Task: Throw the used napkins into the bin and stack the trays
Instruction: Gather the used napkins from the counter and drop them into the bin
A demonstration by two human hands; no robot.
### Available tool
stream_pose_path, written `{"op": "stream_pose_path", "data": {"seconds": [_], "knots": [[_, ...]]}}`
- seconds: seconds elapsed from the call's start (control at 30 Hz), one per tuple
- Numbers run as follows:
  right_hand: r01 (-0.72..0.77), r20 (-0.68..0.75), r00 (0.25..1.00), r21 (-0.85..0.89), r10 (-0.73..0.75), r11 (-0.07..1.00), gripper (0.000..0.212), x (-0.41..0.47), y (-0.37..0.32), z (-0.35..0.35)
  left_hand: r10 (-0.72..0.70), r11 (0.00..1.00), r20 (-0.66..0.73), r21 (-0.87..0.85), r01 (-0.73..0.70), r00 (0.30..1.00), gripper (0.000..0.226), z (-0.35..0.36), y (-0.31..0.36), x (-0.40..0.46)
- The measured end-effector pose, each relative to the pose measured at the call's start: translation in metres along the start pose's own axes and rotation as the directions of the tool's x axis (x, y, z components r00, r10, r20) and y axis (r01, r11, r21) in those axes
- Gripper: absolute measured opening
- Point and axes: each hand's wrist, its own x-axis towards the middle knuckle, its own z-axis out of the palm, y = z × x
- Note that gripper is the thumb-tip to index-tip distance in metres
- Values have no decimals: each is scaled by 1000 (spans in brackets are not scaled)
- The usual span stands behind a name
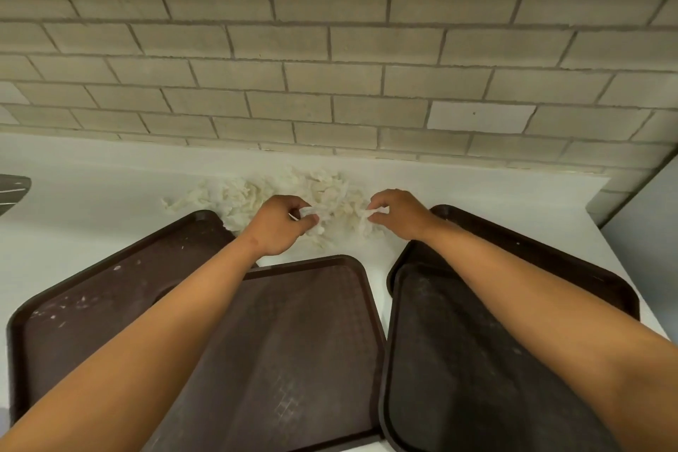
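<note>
Head view: our left hand (280,222) and right hand (394,213) each pinch shredded napkins (293,191); we gather whole pile first, bin seemingly out of view.

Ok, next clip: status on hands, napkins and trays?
Left hand and right hand both pinching napkins on the counter. Trays unstacked. No bin in view.

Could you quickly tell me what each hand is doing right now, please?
Left hand: pinching a bit of the napkins.
Right hand: pinching another bit of the same pile.
</note>
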Motion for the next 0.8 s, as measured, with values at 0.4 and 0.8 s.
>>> {"op": "stream_pose_path", "data": {"seconds": [0.4, 0.8], "knots": [[-73, 77, 992, -266, 97, 961, 29, 46, 18, 74, -115, 993, -51, 15, 116, 992, 14, -21, -37, -22], [160, 34, 987, -234, -156, 959, 29, 14, -32, -63, -88, 994, -56, -68, 84, 995, 11, -16, -16, -27]]}}
